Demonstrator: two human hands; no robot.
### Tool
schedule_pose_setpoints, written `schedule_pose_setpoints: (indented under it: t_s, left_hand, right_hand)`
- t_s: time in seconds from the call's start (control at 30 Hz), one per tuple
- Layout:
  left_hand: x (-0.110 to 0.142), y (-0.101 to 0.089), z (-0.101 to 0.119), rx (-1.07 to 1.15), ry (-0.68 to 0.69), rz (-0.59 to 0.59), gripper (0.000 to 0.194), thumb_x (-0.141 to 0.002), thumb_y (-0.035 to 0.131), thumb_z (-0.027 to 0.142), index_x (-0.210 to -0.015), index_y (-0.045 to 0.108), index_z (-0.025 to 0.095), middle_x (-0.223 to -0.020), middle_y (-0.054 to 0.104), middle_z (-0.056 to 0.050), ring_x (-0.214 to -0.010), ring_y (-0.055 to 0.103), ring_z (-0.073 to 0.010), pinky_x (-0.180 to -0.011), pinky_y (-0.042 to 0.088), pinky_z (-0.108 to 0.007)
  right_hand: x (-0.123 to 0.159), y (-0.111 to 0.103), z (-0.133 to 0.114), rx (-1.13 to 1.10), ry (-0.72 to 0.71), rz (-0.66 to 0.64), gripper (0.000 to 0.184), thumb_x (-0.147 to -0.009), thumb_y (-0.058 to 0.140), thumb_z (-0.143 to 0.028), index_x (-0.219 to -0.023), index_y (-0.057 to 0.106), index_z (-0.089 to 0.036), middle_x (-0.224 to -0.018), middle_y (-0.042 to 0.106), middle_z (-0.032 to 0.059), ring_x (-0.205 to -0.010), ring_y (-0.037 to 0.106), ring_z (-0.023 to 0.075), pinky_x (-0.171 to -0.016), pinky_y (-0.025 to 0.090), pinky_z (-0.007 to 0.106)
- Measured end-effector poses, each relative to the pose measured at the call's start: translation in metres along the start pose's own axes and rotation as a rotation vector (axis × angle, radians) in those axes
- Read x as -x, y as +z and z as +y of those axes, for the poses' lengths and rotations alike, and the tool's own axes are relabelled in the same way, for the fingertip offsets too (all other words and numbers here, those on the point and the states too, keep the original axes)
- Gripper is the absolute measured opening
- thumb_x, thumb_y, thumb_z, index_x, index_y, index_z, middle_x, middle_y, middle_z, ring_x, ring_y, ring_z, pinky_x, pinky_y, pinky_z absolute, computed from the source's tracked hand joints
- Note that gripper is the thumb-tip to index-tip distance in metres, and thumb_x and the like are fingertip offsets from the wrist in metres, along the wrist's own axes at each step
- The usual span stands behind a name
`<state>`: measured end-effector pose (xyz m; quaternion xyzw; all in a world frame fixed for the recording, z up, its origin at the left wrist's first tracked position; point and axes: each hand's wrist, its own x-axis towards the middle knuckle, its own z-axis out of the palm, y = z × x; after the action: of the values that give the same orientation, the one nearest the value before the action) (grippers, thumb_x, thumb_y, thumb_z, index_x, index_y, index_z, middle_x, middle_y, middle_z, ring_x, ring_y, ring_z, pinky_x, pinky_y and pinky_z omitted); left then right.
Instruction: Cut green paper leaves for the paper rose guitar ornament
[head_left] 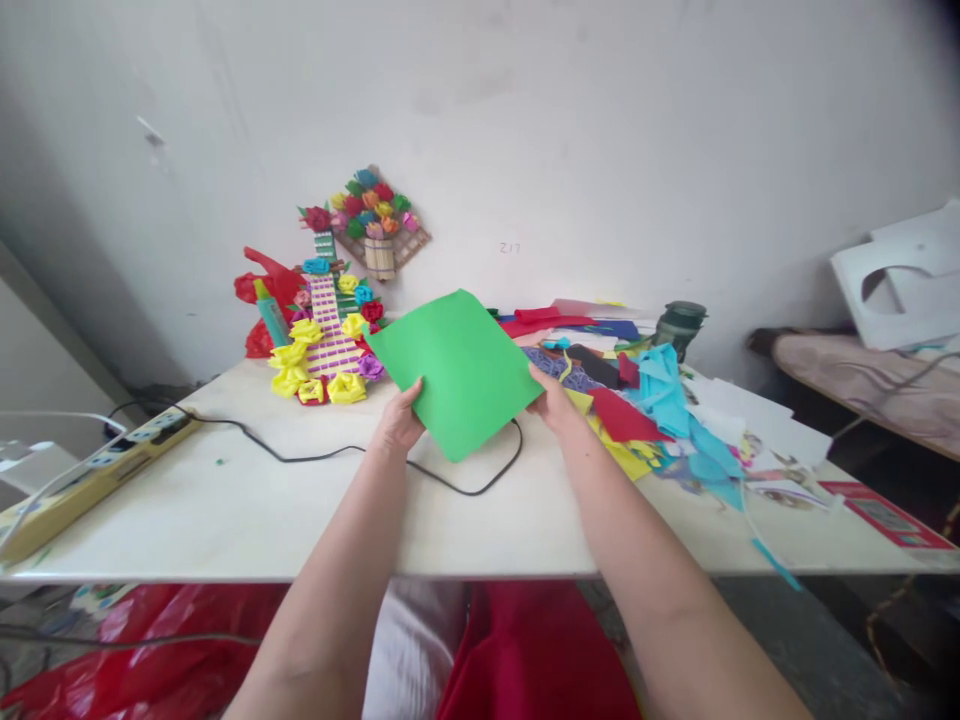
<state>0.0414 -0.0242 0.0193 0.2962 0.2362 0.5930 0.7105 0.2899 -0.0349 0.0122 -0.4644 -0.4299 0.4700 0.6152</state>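
Note:
A plain green sheet of paper (461,375) is held up over the white table, turned so that one corner points toward me. My left hand (405,415) pinches its lower left edge, the thumb lying on top and the other fingers hidden beneath. At the right corner, my right hand (549,398) grips the sheet the same way, thumb above and fingers mostly underneath. The sheet bends slightly and shows no visible folds.
Yellow and red paper flowers decorate a craft piece (330,330) at the back left. Colored paper scraps (645,400) pile up on the right beside a dark green jar (679,325). A black cable (285,458) crosses the table (262,520) from a power strip (105,475).

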Motion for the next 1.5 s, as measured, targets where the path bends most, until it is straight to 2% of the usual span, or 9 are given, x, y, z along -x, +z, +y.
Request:
schedule_pose_setpoints:
  t_s: [0.13,0.33,0.63,0.83,0.93,1.1,1.2,1.33,1.5]
  left_hand:
    - [-0.001,0.001,-0.011,-0.078,0.015,-0.001,0.03,-0.073,0.063,0.019,-0.102,0.06,0.013,-0.1,0.069,-0.01,-0.102,0.061,-0.0233,-0.099,0.042,-0.04]
    - [-0.004,-0.009,-0.02,-0.235,0.149,-0.033,0.039,-0.066,0.072,0.026,-0.102,0.062,0.015,-0.102,0.068,-0.009,-0.099,0.062,-0.0227,-0.093,0.046,-0.038]
    - [-0.009,-0.011,-0.021,-0.294,0.316,0.113,0.039,-0.066,0.072,0.035,-0.096,0.064,0.013,-0.1,0.069,-0.01,-0.095,0.064,-0.0229,-0.09,0.048,-0.038]
    - [-0.007,-0.009,-0.027,-0.355,0.201,-0.031,0.043,-0.061,0.075,0.036,-0.094,0.065,0.011,-0.096,0.069,-0.012,-0.094,0.064,-0.0253,-0.09,0.047,-0.04]
    - [-0.013,-0.012,-0.03,-0.489,0.277,0.0,0.043,-0.064,0.071,0.041,-0.094,0.066,0.011,-0.096,0.069,-0.012,-0.095,0.063,-0.0256,-0.091,0.046,-0.041]
    - [-0.025,-0.022,-0.023,-0.674,0.544,0.212,0.041,-0.075,0.058,0.046,-0.1,0.064,0.014,-0.107,0.066,-0.009,-0.106,0.058,-0.0231,-0.096,0.042,-0.036]
    - [-0.027,-0.027,-0.014,-0.714,0.72,0.326,0.043,-0.079,0.053,0.044,-0.11,0.06,0.014,-0.119,0.06,-0.01,-0.115,0.051,-0.0201,-0.102,0.035,-0.031]
    - [-0.025,-0.03,-0.003,-0.677,0.758,0.484,0.047,-0.084,0.046,0.044,-0.118,0.054,0.012,-0.126,0.054,-0.012,-0.119,0.048,-0.0187,-0.105,0.031,-0.03]
    - [-0.02,-0.029,0.005,-0.594,0.777,0.562,0.055,-0.082,0.049,0.048,-0.124,0.049,0.011,-0.132,0.048,-0.014,-0.125,0.042,-0.0187,-0.106,0.027,-0.028]
  right_hand:
    - [0.004,-0.01,0.001,-0.041,-0.014,-0.009,0.038,-0.054,0.074,-0.04,-0.081,0.061,-0.017,-0.061,0.062,-0.0009,-0.046,0.051,0.0101,-0.038,0.034,0.021]
    - [0.002,-0.009,0.003,0.073,-0.095,0.114,0.038,-0.056,0.072,-0.044,-0.079,0.062,-0.015,-0.055,0.056,-0.0041,-0.036,0.041,0.0061,-0.032,0.029,0.02]
    - [0.01,0.009,0.005,0.088,-0.136,0.157,0.044,-0.057,0.069,-0.05,-0.084,0.064,-0.016,-0.059,0.057,-0.0049,-0.037,0.036,0.0027,-0.034,0.028,0.018]
    - [0.009,0.022,0.007,-0.088,-0.084,0.262,0.047,-0.055,0.069,-0.052,-0.088,0.058,-0.019,-0.057,0.052,-0.0087,-0.033,0.031,0.0004,-0.032,0.023,0.016]
    - [0.01,0.026,0.007,-0.074,-0.12,0.22,0.045,-0.057,0.067,-0.055,-0.081,0.056,-0.018,-0.05,0.049,-0.0087,-0.032,0.033,0.0022,-0.031,0.021,0.016]
    - [0.008,0.023,0.011,0.051,-0.231,0.014,0.043,-0.065,0.062,-0.055,-0.083,0.059,-0.015,-0.045,0.052,-0.0046,-0.036,0.04,0.0064,-0.036,0.028,0.019]
    - [0.004,0.015,0.012,0.234,-0.292,0.028,0.046,-0.069,0.06,-0.049,-0.098,0.061,-0.014,-0.055,0.059,-0.0021,-0.042,0.044,0.0079,-0.043,0.035,0.021]
    - [0.006,0.011,0.011,0.775,-0.328,0.123,0.036,-0.073,0.057,-0.045,-0.091,0.066,-0.016,-0.076,0.067,0.005,-0.068,0.059,0.0147,-0.063,0.043,0.026]
    - [0.02,0.027,0.01,1.305,-0.331,-0.022,0.048,-0.073,0.054,-0.059,-0.095,0.065,-0.019,-0.1,0.064,0.0087,-0.095,0.058,0.0223,-0.078,0.042,0.031]
